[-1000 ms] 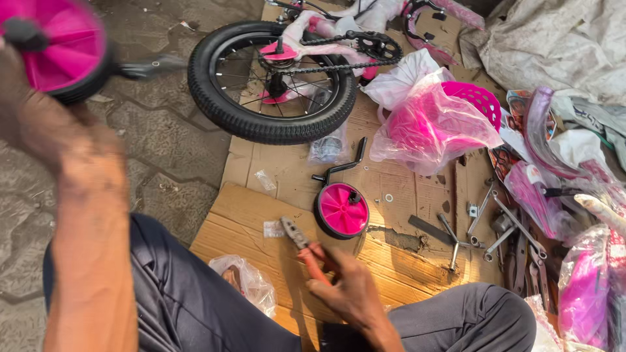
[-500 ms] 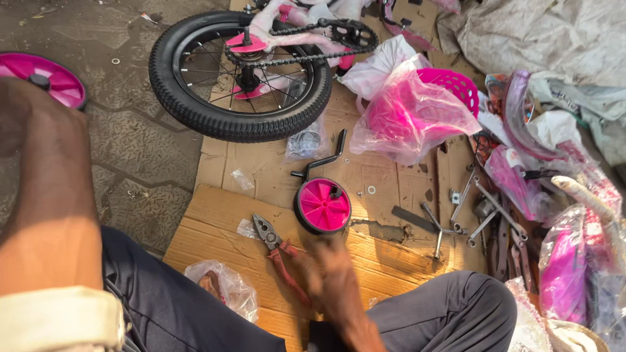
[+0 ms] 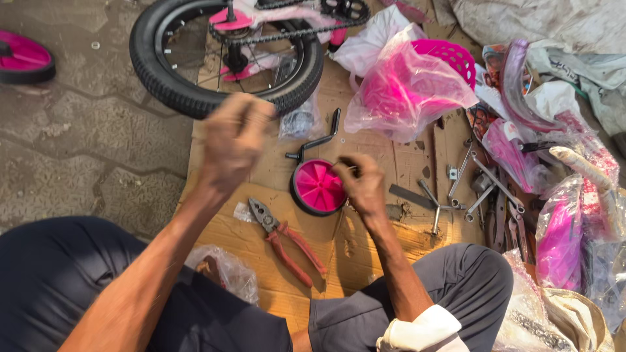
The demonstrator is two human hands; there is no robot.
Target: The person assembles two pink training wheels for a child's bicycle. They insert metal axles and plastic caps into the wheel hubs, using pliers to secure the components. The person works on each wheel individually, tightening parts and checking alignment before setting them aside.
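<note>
My right hand (image 3: pixel 362 186) rests at the right edge of the pink training wheel (image 3: pixel 318 187), fingers curled and touching its rim, though I cannot tell whether they actually grip it or only press against it. The wheel stands on the cardboard sheet (image 3: pixel 365 241) with its black bracket arm (image 3: pixel 321 138) angling up behind it. My left hand (image 3: pixel 235 140) hovers above the cardboard, raised and blurred, the fingers drawn loosely together; I cannot make out whether anything sits inside them. Just below that hand, red-handled pliers (image 3: pixel 287 240) lie flat on the cardboard, near the wheel but not touching it. A crumpled clear plastic bag (image 3: pixel 222 270) lies against my left knee. To the right of the wheel I see a cross-shaped wrench (image 3: pixel 435 207) and several loose spanners (image 3: pixel 482 186) scattered over the sheet. Farther up, a black bicycle tyre with its chain (image 3: pixel 225 55) lies across the top of the cardboard, beside a pink basket wrapped in clear plastic (image 3: pixel 417 81). A second pink training wheel (image 3: pixel 25 58) sits well apart on the paving at the far left.
</note>
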